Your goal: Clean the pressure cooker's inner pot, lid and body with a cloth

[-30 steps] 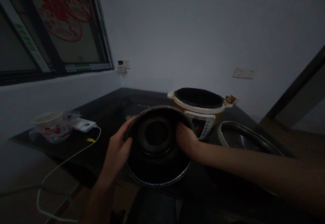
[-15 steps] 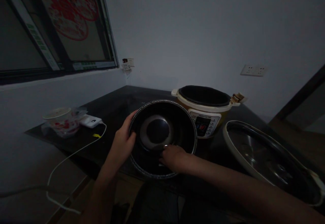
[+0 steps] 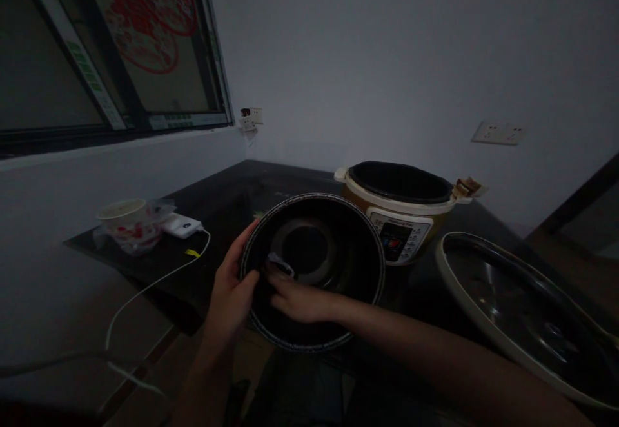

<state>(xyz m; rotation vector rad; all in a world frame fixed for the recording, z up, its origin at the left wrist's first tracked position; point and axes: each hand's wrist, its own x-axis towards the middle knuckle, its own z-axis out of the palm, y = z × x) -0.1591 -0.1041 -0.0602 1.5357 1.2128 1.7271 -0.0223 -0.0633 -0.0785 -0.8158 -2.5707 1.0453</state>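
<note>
A black inner pot [image 3: 338, 240] is tilted with its mouth toward me, held over the table's front edge. My left hand [image 3: 232, 291] grips its left rim, thumb inside and fingers round the outer wall. Inside the pot, my right hand [image 3: 300, 299] presses a small greyish cloth [image 3: 279, 263] against the left part of the inner wall. The fingers partly hide the cloth. Behind the pot on the right stands an electric pressure cooker [image 3: 358, 196] with a front control panel [image 3: 399, 237], its top uncovered. The cooker's round lid [image 3: 512, 311] lies to the right, inner side showing.
On the left of the dark table [image 3: 217, 185] are a paper cup in a plastic bag [image 3: 130, 227] and a white device [image 3: 181, 226]. Its white cable [image 3: 149, 285] hangs over the table edge. Wall sockets [image 3: 498, 133] and a window [image 3: 145, 46] are beyond.
My right hand has moved left inside the pot, from the lower middle to the left wall, and more of the cloth shows. My left hand keeps its hold on the rim.
</note>
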